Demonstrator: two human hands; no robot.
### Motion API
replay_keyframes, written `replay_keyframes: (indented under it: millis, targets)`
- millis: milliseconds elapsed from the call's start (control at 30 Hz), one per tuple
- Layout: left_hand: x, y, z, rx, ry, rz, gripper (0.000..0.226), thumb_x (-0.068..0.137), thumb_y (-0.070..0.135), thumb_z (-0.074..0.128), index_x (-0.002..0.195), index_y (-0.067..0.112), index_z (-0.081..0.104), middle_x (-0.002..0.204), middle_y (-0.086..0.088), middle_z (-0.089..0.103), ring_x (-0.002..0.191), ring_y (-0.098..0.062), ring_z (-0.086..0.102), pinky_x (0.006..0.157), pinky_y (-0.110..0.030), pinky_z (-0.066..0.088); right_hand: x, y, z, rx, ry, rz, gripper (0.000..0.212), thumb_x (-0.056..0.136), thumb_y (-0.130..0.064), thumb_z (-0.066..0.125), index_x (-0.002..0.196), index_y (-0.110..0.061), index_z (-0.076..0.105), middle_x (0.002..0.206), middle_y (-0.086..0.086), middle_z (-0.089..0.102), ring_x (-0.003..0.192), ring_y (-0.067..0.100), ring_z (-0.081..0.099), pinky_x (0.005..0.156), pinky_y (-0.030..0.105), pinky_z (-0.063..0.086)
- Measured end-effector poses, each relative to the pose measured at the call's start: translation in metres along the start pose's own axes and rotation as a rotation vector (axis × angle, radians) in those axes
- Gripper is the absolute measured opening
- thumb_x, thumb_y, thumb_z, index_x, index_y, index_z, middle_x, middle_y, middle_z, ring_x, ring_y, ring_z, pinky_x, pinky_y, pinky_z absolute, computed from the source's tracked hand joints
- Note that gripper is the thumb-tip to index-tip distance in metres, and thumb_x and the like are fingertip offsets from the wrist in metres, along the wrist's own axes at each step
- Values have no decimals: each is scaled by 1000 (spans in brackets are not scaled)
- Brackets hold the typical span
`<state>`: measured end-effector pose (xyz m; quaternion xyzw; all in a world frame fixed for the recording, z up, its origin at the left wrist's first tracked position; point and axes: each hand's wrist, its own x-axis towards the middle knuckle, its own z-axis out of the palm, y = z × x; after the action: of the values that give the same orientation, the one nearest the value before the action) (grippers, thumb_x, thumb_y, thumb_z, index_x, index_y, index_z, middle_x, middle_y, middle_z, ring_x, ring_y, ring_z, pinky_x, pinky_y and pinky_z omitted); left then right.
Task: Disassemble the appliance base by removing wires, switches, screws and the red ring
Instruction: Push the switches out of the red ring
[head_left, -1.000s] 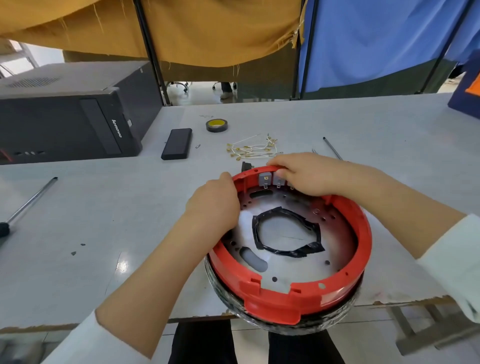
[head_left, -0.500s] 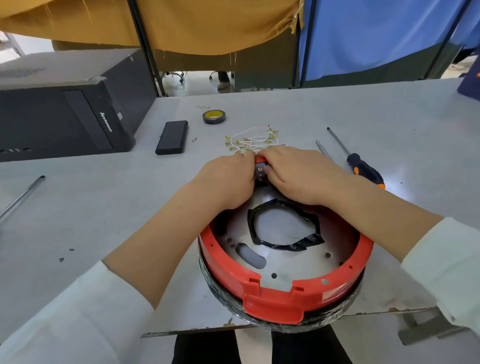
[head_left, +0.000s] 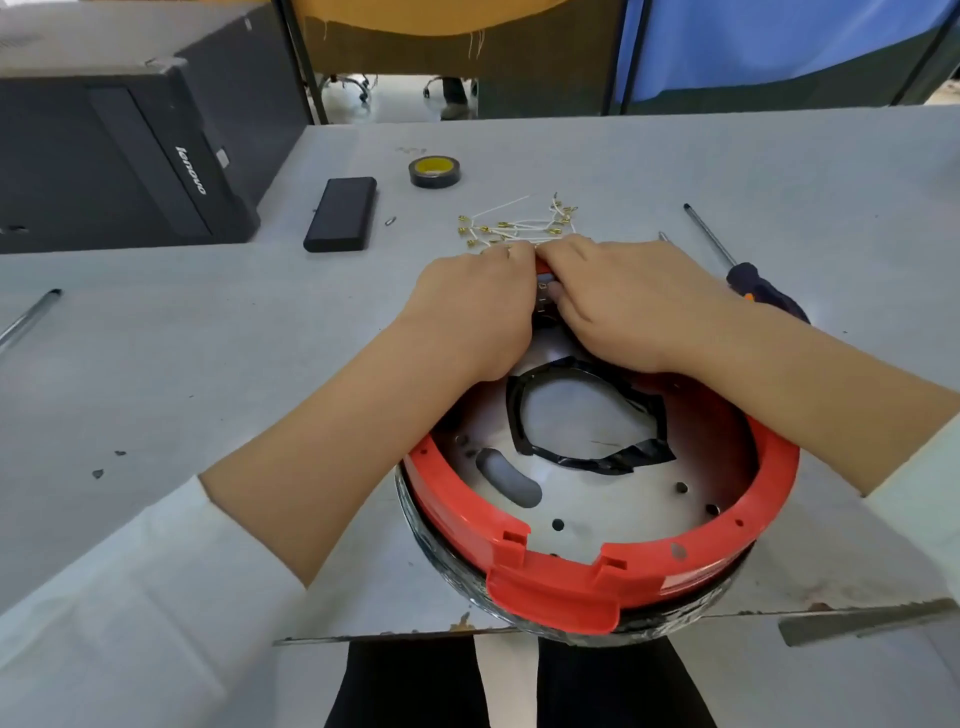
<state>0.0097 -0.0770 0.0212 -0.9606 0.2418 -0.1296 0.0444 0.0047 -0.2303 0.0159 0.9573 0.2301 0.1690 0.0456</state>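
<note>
Upper left: black computer case (head_left: 119, 161) on bench (head_left: 156, 364). Centre top: black slab (head_left: 341, 221), tape roll (head_left: 435, 171), loose wires (head_left: 514, 226). Left hand (head_left: 470, 306) and right hand (head_left: 623, 301) meet at far rim of red ring (head_left: 561, 577), fingers curled, pinching a small switch (head_left: 544, 293). Appliance base (head_left: 597, 618) overhangs bench's near edge, lower centre. Screwdriver (head_left: 748, 270) right.

Left hand (head_left: 467, 306) has left its 9 o'clock hold on the red ring (head_left: 561, 582) and come to 12 o'clock, knuckles against the right hand (head_left: 623, 301). Both hands now bunched over the small switch block (head_left: 545, 291) at the far rim; a second ago that block was exposed. Fingers appear to pinch it, though contact is mostly hidden. Screwdriver (head_left: 763, 296) has come into sight at 2 o'clock.
</note>
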Motion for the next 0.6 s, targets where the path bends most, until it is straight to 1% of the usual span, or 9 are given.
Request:
replay_keyframes:
  millis: [100, 233, 367, 500, 600]
  targets:
    - [0, 3, 1, 3, -12, -41, 27, 89, 13, 40, 115, 9, 40, 119, -11, 55, 99, -36, 58, 63, -35, 29, 0, 1, 3, 2, 15, 9, 29, 99, -31, 32, 122, -18, 44, 119, 4, 57, 99, 31, 59, 65, 36, 33]
    - [1, 6, 2, 26, -3, -90, 29, 87, 13, 43, 116, 10, 40, 117, -9, 55, 97, -34, 59, 57, -33, 26, 1, -1, 4, 19, 34, 40, 27, 98, -29, 34, 121, -20, 44, 118, 1, 58, 99, 30, 59, 62, 34, 30]
    - [1, 10, 2, 23, -17, -129, 31, 86, 13, 46, 117, 12, 40, 115, -7, 56, 96, -32, 60, 59, -34, 30, 1, -3, 4, 37, 38, 66, 24, 95, -27, 37, 117, -22, 45, 116, 0, 58, 95, 29, 60, 60, 33, 25]
    - [-1, 9, 0, 20, -21, -130, 31, 85, 14, 47, 115, 12, 40, 114, -6, 56, 95, -30, 60, 59, -33, 29, 1, -4, 4, 26, 34, 32, 25, 95, -26, 37, 118, -20, 45, 114, 1, 58, 93, 29, 60, 60, 33, 26]
    - [-2, 8, -1, 2, -29, -97, 30, 85, 13, 45, 115, 10, 41, 116, -8, 56, 98, -31, 60, 62, -33, 31, 0, -2, 4, 15, 20, 17, 30, 96, -27, 35, 124, -18, 43, 119, 3, 56, 97, 29, 59, 63, 33, 29]
